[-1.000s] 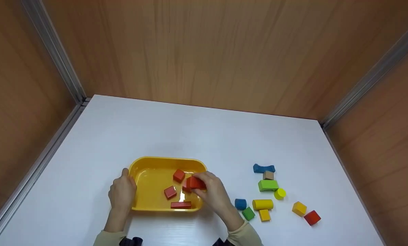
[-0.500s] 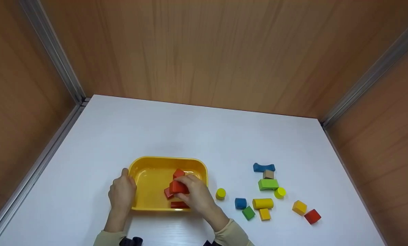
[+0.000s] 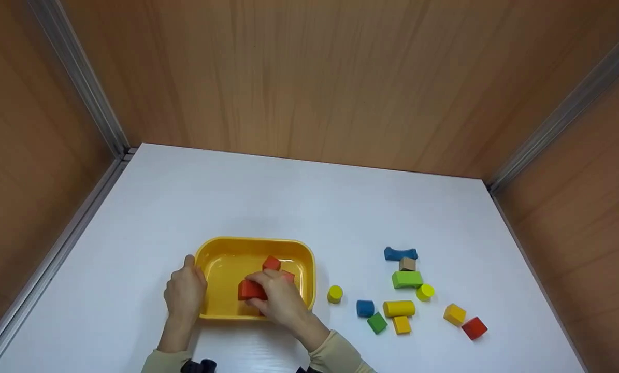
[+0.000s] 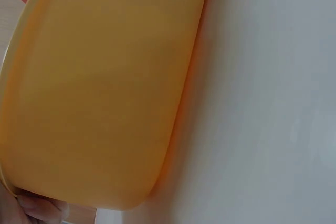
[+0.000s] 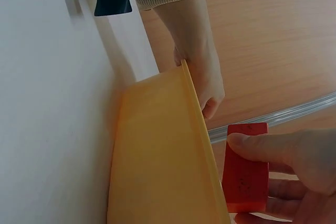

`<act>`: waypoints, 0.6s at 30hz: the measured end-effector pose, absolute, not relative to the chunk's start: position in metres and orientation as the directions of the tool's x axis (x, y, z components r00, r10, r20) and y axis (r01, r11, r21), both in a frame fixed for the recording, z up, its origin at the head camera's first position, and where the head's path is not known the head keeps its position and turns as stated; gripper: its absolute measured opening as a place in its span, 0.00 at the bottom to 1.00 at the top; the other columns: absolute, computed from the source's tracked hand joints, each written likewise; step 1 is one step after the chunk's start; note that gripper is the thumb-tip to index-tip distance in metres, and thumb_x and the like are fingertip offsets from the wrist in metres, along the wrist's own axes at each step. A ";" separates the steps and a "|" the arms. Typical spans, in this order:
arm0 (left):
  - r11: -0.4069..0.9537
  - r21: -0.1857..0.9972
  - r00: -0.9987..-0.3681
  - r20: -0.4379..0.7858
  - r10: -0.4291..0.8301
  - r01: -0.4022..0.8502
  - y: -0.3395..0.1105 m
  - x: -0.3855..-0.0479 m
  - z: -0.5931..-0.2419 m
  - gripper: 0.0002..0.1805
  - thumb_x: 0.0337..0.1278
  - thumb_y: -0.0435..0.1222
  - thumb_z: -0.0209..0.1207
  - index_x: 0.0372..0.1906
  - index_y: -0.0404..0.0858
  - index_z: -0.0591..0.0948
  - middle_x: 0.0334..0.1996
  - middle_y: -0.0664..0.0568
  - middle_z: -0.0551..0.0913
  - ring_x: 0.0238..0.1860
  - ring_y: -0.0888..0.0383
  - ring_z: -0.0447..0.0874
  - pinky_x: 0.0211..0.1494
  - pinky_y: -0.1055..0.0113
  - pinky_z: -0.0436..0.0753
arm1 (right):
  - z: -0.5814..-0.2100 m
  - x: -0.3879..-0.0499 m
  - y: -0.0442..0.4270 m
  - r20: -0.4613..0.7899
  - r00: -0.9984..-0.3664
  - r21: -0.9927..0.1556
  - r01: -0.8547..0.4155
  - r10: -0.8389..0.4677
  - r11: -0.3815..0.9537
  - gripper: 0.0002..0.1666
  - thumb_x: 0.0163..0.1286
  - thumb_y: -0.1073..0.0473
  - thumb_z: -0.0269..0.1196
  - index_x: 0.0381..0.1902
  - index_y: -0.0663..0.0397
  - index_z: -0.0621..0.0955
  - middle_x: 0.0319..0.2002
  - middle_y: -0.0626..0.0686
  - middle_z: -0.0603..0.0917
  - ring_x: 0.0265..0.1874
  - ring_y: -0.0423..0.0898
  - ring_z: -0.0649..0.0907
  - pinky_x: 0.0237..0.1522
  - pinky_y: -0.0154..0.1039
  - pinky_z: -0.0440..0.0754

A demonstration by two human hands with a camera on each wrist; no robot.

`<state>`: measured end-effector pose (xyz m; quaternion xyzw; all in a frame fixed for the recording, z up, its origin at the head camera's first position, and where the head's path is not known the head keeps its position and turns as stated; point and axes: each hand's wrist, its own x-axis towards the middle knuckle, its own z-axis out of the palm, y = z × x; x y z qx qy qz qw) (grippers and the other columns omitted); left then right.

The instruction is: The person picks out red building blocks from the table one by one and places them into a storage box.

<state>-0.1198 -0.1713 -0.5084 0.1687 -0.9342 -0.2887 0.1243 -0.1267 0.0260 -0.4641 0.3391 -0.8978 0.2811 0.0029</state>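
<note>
My left hand grips the left end of a yellow plastic tray; in the left wrist view its fingers are at the tray's rim. Above the tray's inside, my right hand pinches a red block. The right wrist view has this red block between thumb and fingers, at rim height. Behind it in the tray lies a red cube. Another red piece shows partly past my right hand, which hides most of the tray's front right part.
Right of the tray stands a yellow cylinder. Farther right lie a blue cylinder, a green cube, a green block, a blue curved block and a red cube, among others. Wooden panels wall the white table.
My right hand has moved left across the tray with the red block. The yellow cylinder right of the tray, hidden at first, has come into sight. My left hand has stayed put.
</note>
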 end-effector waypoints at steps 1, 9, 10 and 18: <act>0.775 0.581 -0.912 0.130 -0.388 -0.247 -0.171 -0.120 -0.508 0.07 0.58 0.28 0.48 0.39 0.28 0.69 0.18 0.42 0.75 0.13 0.55 0.69 0.13 0.65 0.67 | -0.464 -0.126 0.024 0.192 -0.769 -0.504 -0.610 -0.610 0.611 0.19 0.51 0.56 0.68 0.43 0.51 0.79 0.38 0.47 0.79 0.36 0.39 0.76 0.41 0.31 0.74; 0.770 0.580 -0.915 0.101 -0.390 -0.264 -0.171 -0.120 -0.508 0.09 0.58 0.29 0.47 0.42 0.27 0.68 0.18 0.43 0.75 0.14 0.54 0.69 0.15 0.64 0.69 | -0.471 -0.124 0.010 0.167 -0.754 -0.484 -0.624 -0.635 0.614 0.19 0.51 0.54 0.68 0.42 0.51 0.80 0.37 0.45 0.79 0.35 0.36 0.76 0.41 0.27 0.72; 0.771 0.579 -0.915 0.099 -0.390 -0.266 -0.171 -0.120 -0.507 0.10 0.58 0.29 0.47 0.43 0.27 0.68 0.18 0.43 0.74 0.14 0.54 0.69 0.15 0.64 0.69 | -0.472 -0.124 0.008 0.165 -0.753 -0.478 -0.625 -0.637 0.617 0.19 0.51 0.54 0.68 0.42 0.51 0.80 0.37 0.45 0.79 0.35 0.36 0.76 0.41 0.27 0.72; 0.771 0.578 -0.922 0.079 -0.380 -0.268 -0.172 -0.119 -0.505 0.13 0.58 0.29 0.47 0.46 0.26 0.67 0.20 0.40 0.75 0.14 0.54 0.69 0.16 0.61 0.71 | -0.478 -0.124 -0.006 0.083 -0.770 -0.476 -0.588 -0.633 0.654 0.21 0.51 0.49 0.67 0.42 0.49 0.79 0.37 0.43 0.79 0.33 0.34 0.75 0.37 0.24 0.71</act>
